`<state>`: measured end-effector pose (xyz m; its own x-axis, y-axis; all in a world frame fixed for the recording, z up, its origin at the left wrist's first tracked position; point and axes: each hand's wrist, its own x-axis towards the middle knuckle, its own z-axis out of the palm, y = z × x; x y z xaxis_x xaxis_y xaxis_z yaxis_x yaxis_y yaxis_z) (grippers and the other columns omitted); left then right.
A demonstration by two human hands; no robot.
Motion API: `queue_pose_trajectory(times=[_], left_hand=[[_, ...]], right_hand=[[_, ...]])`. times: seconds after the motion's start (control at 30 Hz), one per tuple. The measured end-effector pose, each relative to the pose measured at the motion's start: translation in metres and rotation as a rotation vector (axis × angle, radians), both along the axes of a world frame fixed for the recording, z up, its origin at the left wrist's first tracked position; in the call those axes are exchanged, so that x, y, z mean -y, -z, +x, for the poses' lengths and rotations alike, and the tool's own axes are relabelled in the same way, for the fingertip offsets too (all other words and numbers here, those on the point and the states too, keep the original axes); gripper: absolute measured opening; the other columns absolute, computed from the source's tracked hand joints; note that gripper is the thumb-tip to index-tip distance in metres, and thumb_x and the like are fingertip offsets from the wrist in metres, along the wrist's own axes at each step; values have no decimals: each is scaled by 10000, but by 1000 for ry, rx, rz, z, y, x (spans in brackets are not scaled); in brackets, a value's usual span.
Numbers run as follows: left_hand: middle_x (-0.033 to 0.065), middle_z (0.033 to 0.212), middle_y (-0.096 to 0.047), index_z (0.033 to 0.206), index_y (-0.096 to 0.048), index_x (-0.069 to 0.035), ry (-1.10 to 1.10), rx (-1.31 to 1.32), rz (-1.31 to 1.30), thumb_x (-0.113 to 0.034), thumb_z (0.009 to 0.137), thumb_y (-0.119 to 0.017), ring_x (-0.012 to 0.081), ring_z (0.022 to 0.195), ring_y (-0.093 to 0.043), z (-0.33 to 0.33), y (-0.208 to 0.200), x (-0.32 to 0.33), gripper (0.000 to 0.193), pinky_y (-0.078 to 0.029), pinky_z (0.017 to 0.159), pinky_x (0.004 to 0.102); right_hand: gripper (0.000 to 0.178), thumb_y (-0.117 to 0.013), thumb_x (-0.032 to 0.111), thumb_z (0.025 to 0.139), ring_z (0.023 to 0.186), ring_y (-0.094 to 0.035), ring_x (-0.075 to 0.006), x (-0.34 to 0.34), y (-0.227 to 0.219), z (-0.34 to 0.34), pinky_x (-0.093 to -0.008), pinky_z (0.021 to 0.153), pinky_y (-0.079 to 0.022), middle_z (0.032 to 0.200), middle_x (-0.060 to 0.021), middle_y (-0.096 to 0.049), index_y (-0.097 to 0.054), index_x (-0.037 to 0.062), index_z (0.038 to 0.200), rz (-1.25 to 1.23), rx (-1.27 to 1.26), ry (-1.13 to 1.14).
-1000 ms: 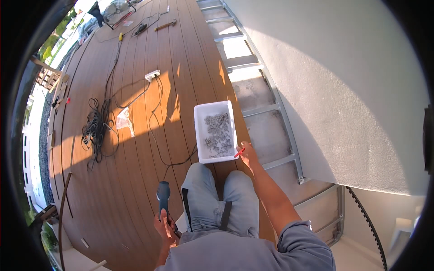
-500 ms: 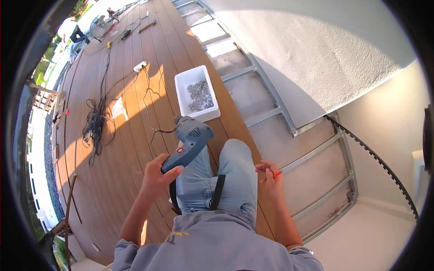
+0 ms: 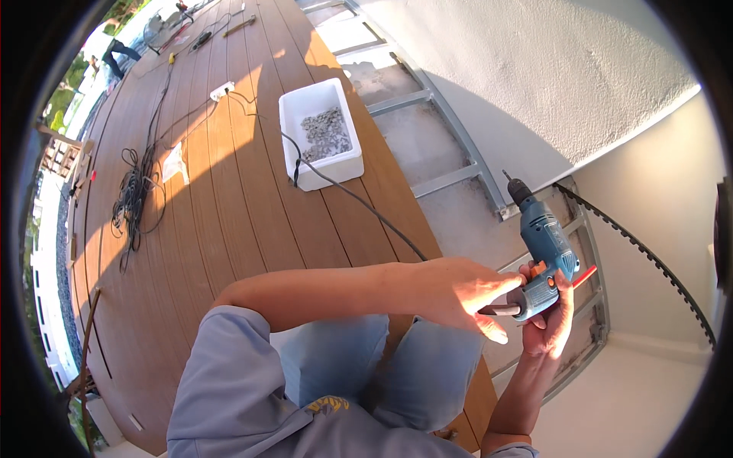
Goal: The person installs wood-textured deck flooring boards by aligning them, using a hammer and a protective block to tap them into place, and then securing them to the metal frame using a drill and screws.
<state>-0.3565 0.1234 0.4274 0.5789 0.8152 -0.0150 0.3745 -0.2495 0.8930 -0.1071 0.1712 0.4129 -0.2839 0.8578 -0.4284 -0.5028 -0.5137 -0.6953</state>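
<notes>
A blue corded power drill is over the metal frame on the right, its bit angled up and away. My right hand wraps its handle from below, near the orange trigger. A slim red stick like a pen or pencil pokes out beside that hand. My left hand reaches across to the butt of the handle, where the cord comes out; its fingers are stretched and its thumb apart. Whether those fingertips touch the drill I cannot tell. The drill's black cord runs back over a white plastic bin.
Small grey metal pieces lie in the bin. On the wooden decking are a tangled black cable, a plastic bag and a white power strip. A metal joist frame borders the white wall. A black toothed strip curves at right.
The drill has passed from my left hand to my right, moving right over the metal frame. My left arm now reaches across my lap. The cord is drawn over the bin.
</notes>
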Motion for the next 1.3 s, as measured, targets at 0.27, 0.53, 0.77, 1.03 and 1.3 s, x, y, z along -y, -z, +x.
queue_pose_trajectory(times=[0.27,0.53,0.77,1.03,1.3], left_hand=[[153,998,-709,1066,-703,-58,-135,-631,-177,-219,978,-640,374,985,-671,-214,157,60,194,-522,852,482],[97,958,-716,1046,-724,-99,-380,-673,-149,-119,930,-710,318,976,-677,-240,180,250,119,-534,873,437],[75,1071,-742,1076,-743,-113,-435,-754,-290,-107,897,-732,292,1050,-676,-226,234,316,179,-489,986,426],[102,943,-669,966,-622,-82,-353,-710,-299,-212,890,-789,336,990,-643,-285,268,308,225,-517,827,433],[191,852,-684,940,-526,-42,-754,-885,-468,-92,836,-792,419,862,-669,-442,283,338,290,-499,729,483]], right_hand=[[576,-639,300,1001,816,-769,-232,11,50,114,-175,473,-579,1132,-243,-696,-451,-130,1336,-85,9,104],[438,-651,296,985,826,-754,-201,55,134,162,-163,380,-431,1092,-232,-720,-561,-63,1219,-74,176,117],[489,-663,340,972,816,-746,-196,94,189,169,-186,389,-447,1062,-198,-721,-558,-20,1286,-192,114,129],[544,-648,385,969,766,-734,-185,93,192,225,-207,404,-477,1018,-187,-724,-558,-27,1312,-123,222,165],[578,-625,404,947,626,-663,-175,147,146,302,-237,568,-556,893,-175,-705,-571,-57,1292,-74,556,442]])
